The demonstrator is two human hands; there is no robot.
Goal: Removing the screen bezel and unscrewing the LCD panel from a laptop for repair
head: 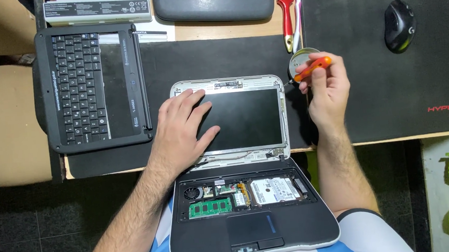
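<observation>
A small opened laptop (253, 232) rests on my lap, its keyboard removed so the fan, green memory stick and silver hard drive (274, 190) show. Its lid lies back flat on the desk edge with the bare dark screen panel (250, 116) facing up. My left hand (182, 126) lies flat, fingers spread, on the left part of that panel. My right hand (327, 90) is just right of the lid's top right corner and grips an orange-handled screwdriver (312, 68), its tip pointing left toward that corner. A small round metal tin (297, 57) sits right behind this hand.
The removed black keyboard panel (93, 88) lies at the left on the desk. A red-handled brush (286, 16) and a dark padded case (215, 1) lie at the back. A black mouse (399, 24) sits on a large black pad (391, 93) at the right.
</observation>
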